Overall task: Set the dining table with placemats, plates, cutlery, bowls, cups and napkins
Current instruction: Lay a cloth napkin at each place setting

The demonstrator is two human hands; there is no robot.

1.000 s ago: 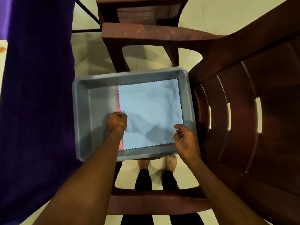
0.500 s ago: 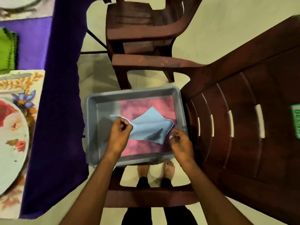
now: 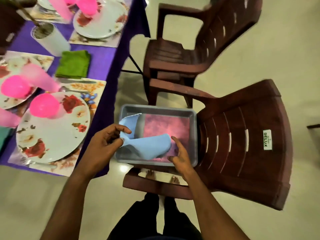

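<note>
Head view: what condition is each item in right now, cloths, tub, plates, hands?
Blue cloth: lifted, crumpled, pinched by left hand.
Pink cloth: flat in the tub.
Grey tub: on the chair seat, open.
Right hand: fingers relaxed, holding nothing.
Green napkin: folded on the table.
Near plate: on its placemat, a pink bowl upside down on it.

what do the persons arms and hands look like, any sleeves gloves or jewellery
Both forearms are bare as far as the frame shows, with no sleeves in view. The left hand and right hand wear no gloves, and no rings, watch or bracelets show. The fingertips look smudged dark. Lower down, dark trousers show.
</note>
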